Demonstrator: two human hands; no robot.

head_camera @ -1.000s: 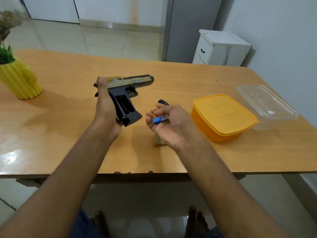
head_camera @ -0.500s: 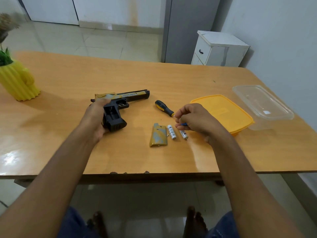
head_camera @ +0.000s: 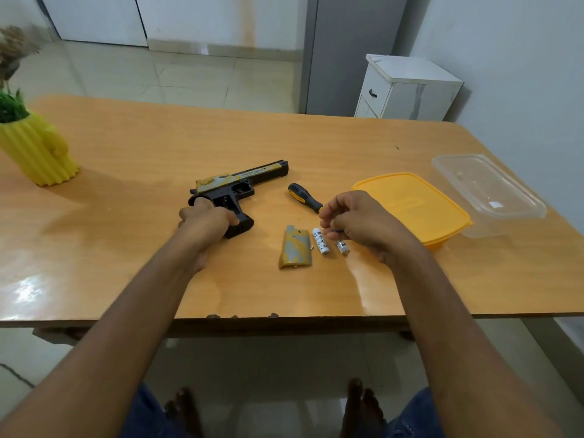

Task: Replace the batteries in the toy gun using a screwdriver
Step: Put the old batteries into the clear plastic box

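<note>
The black and gold toy gun (head_camera: 252, 177) lies on its side on the wooden table (head_camera: 158, 147), barrel pointing right. My left hand (head_camera: 205, 221) grips its handle from the near side. To the right lie the black and yellow screwdriver (head_camera: 303, 200), the gold battery cover (head_camera: 295, 251), a tiny screw (head_camera: 311, 247) and two white batteries (head_camera: 320, 241) (head_camera: 342, 247). My right hand (head_camera: 360, 219) hovers over the batteries and the screwdriver's shaft with its fingers curled, pinching a small battery; only a dark sliver of it shows under the fingers.
An orange lidded box (head_camera: 410, 203) sits just right of my right hand, with a clear plastic container (head_camera: 486, 191) behind it. A yellow ribbed plant pot (head_camera: 38, 153) stands at the far left. A white cabinet (head_camera: 407, 90) stands beyond the table.
My left hand lowered the raised gun onto the table and kept hold of its handle. My right hand moved right and down with the blue battery, stopping over the two white batteries.
</note>
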